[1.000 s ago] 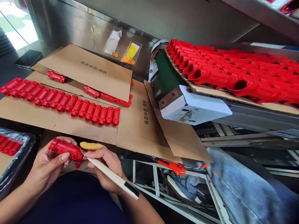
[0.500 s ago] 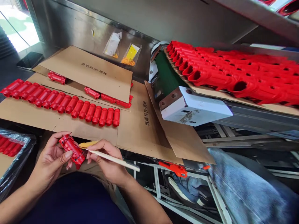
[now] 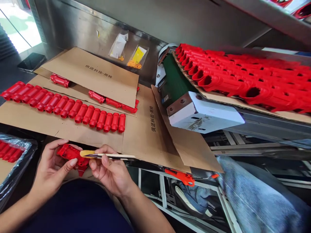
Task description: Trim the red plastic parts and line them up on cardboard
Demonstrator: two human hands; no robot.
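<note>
My left hand (image 3: 52, 165) is closed around a red plastic tube-shaped housing (image 3: 73, 154), its recessed side facing up. Pinched in the fingers of my right hand (image 3: 113, 170) is a slim pale stick-like tool (image 3: 121, 156) with a dark lower edge. A yellow tip piece (image 3: 86, 153) shows at the near end of the tool, against the housing; I cannot tell whether it belongs to the tool or covers a fingertip. Beyond my hands, a row of similar red housings (image 3: 80, 113) lies on the cardboard sheet (image 3: 107, 137).
A printed cardboard sheet (image 3: 97, 74) partly covers more red housings. A phone (image 3: 31, 62) and two small bags, one with a yellow label (image 3: 139, 55), lie behind. To the right, a conveyor (image 3: 175, 77) carries red parts (image 3: 225, 82). A plastic-lined box (image 3: 31, 152) stands left.
My left hand has turned the housing to a flatter angle. The tool in my right hand has swung from slanting to nearly level, and the yellow piece now covers the housing's right end.
</note>
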